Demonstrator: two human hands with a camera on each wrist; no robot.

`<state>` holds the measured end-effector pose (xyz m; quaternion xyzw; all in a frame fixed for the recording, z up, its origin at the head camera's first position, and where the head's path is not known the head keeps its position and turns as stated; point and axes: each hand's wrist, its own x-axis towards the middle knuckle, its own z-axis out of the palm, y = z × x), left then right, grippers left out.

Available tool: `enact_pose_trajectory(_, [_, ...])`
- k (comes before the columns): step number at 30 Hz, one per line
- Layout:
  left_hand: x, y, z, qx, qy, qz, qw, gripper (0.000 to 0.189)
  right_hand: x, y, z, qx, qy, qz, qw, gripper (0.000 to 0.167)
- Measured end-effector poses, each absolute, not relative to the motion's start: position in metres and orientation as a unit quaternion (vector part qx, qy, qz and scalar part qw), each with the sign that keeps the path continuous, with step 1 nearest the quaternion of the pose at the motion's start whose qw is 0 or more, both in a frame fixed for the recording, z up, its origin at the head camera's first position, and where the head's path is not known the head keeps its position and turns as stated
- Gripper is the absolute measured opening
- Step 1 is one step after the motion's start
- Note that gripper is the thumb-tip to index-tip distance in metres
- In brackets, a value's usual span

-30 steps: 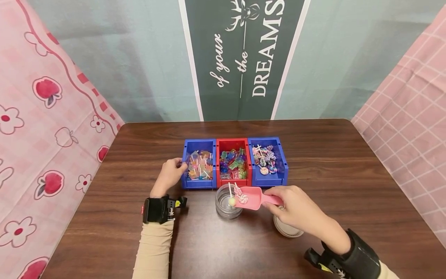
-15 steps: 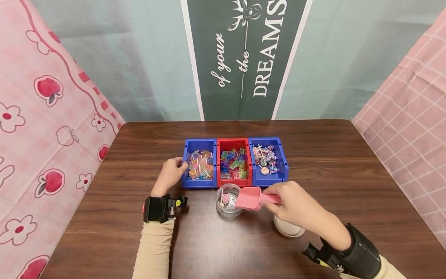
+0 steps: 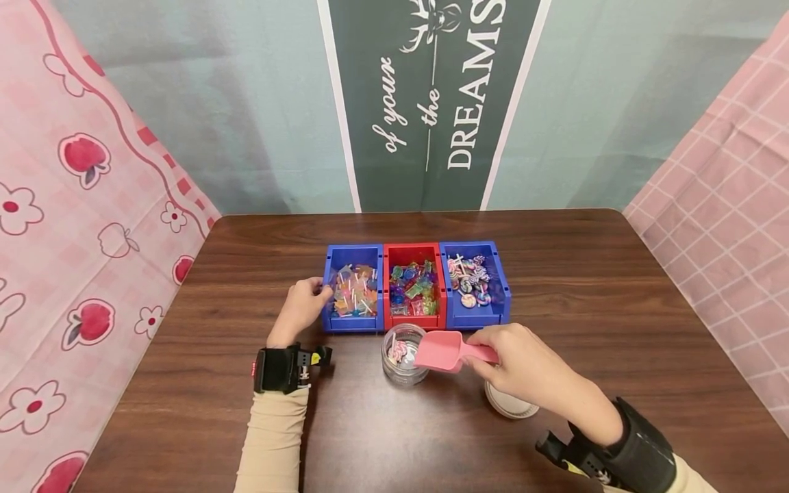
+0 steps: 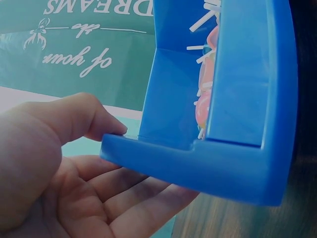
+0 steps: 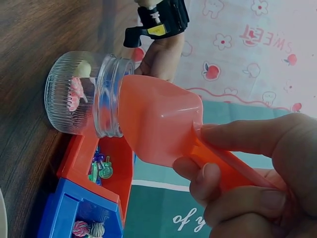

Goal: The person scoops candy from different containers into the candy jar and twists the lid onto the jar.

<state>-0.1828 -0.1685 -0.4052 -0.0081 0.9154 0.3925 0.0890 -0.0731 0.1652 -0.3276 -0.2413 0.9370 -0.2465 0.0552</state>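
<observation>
My right hand (image 3: pixel 524 359) grips the handle of a pink scoop (image 3: pixel 439 350), whose bowl tips down at the mouth of a clear glass jar (image 3: pixel 403 376). Small lollipops (image 5: pixel 75 94), one pale yellow and others pink and white, lie in the jar; no candy shows on the visible part of the scoop. At the left, my left hand (image 3: pixel 298 308) holds the side wall of a blue bin (image 4: pixel 237 74), thumb over the rim and fingers along the outside. Clear-coloured lollipops (image 3: pixel 354 291) fill this bin.
A red bin (image 3: pixel 411 255) of shiny candies and a second blue bin (image 3: pixel 477 318) of swirled lollipops stand in the same row. A round lid (image 3: pixel 511 404) lies under my right hand. Curtains (image 3: pixel 721 205) surround the wooden table (image 3: pixel 394 445).
The lollipops that were on the scoop have dropped into the jar. In the last half second they have shifted slightly inside it. The left hand stays on the blue bin.
</observation>
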Motion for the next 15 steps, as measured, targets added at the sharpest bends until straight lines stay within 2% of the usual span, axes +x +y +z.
enact_pose_trajectory(15, [-0.1834, -0.1688, -0.4057, -0.01, 0.916, 0.392, 0.086, 0.041, -0.0715, 0.1681, -0.3331, -0.234, 0.943, -0.225, 0.065, 0.02])
